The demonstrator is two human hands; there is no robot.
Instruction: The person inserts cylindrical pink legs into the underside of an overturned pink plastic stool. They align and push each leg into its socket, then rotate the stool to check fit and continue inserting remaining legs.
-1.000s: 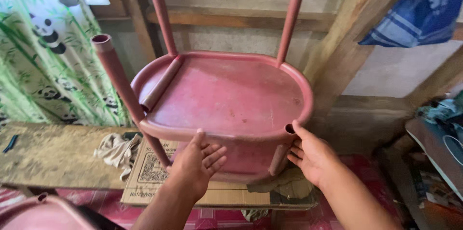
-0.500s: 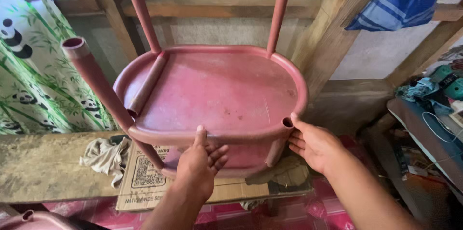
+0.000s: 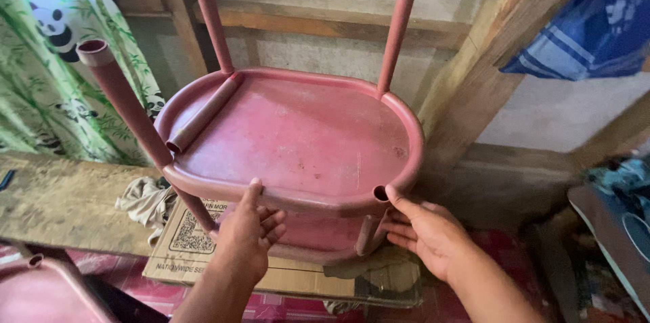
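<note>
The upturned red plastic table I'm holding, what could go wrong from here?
The red plastic table is held only at its near rim by the left hand and right hand, so it could tip away. One leg lies loose inside the tabletop and may roll out. The empty leg socket beside the right thumb could pinch a finger.

head view, looking down, close over hands (image 3: 338, 242)

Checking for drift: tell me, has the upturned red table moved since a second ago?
Cannot tell: the upturned red table stays in line with the wooden rail; only the camera shifted.
</note>
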